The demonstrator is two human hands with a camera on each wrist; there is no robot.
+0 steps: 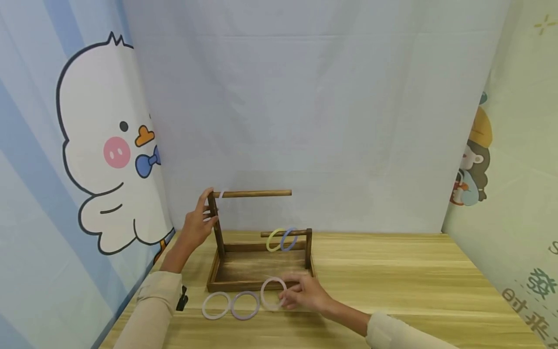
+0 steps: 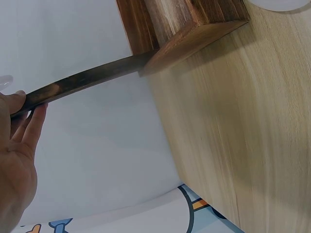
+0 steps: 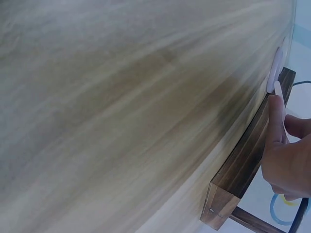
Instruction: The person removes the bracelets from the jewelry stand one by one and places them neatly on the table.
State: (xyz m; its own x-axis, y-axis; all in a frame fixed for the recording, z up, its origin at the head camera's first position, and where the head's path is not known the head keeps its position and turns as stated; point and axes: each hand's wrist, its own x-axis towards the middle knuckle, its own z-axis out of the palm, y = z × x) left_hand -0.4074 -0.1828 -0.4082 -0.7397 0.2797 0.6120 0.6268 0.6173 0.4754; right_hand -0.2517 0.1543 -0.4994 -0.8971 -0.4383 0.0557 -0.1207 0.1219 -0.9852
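My left hand grips the tall post of a dark wooden rack near its top, thumb and fingers on either side. In the left wrist view the fingers lie along that post. My right hand pinches a pale pinkish ring between thumb and fingers, held upright before the rack's tray. A white ring and a lilac ring lie side by side on the table, left of the held ring.
A yellow ring and a blue ring hang on the rack's short lower bar. Around the long upper bar, close to the post, is a whitish ring. A pale curtain hangs behind the table.
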